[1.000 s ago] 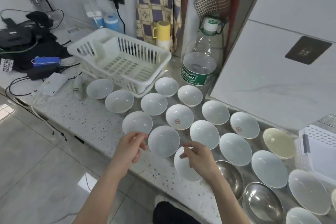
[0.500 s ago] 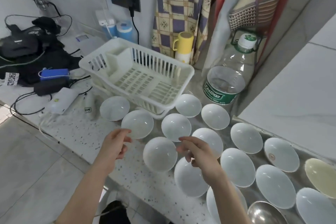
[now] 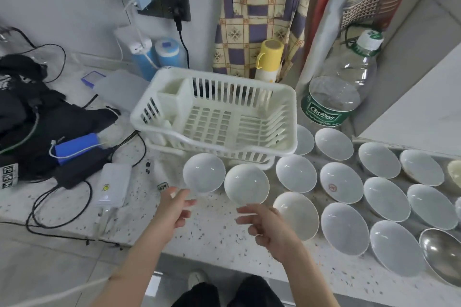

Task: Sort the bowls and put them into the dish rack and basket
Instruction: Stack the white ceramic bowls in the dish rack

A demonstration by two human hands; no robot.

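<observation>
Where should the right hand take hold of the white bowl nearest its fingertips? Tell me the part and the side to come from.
Grip the near rim of the white bowl, coming from the front edge of the counter, where the right hand hovers open. The bowl sits upright and open-topped, so a thumb inside and fingers outside can probably pinch the thin lip. The dish rack crowds its far side.

A white slatted dish rack (image 3: 224,119) sits empty at the back of the speckled table (image 3: 212,227). Before it and to its right, white bowls (image 3: 246,184) stand upright in rows, beside a steel bowl (image 3: 441,252).
</observation>
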